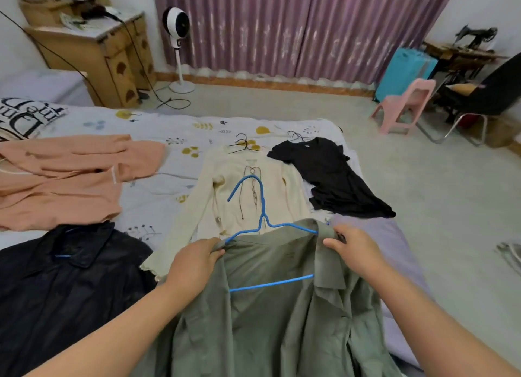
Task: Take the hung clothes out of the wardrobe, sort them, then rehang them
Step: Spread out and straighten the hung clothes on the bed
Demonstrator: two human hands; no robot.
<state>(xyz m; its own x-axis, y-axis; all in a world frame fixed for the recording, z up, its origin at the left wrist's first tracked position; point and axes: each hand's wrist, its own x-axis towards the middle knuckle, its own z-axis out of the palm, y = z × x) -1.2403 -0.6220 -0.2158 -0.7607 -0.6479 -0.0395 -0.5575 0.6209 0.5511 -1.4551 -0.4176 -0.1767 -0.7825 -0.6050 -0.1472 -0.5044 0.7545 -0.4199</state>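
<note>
Now, with the bed [174, 128] as the landmark:
Green shirt [276, 320]: at the bed's near edge, held up at both shoulders, front open.
Blue hanger [263, 207]: inside the green shirt — hook standing above the collar, bottom bar showing across the open front.
Left hand [194, 261]: fingers curled, gripping the shirt's left shoulder.
Right hand [352, 249]: fingers pinching the shirt's right shoulder by the collar.
Cream top [225, 185]: flat mid-bed, just beyond the green shirt, a dark hanger [244, 145] at its neck.
Black dress [335, 176]: on the bed's right side, beside the cream top.
Peach garment [64, 179]: on the bed's left side.
Dark jacket [64, 286]: near-left of the bed — below the peach garment.
</note>
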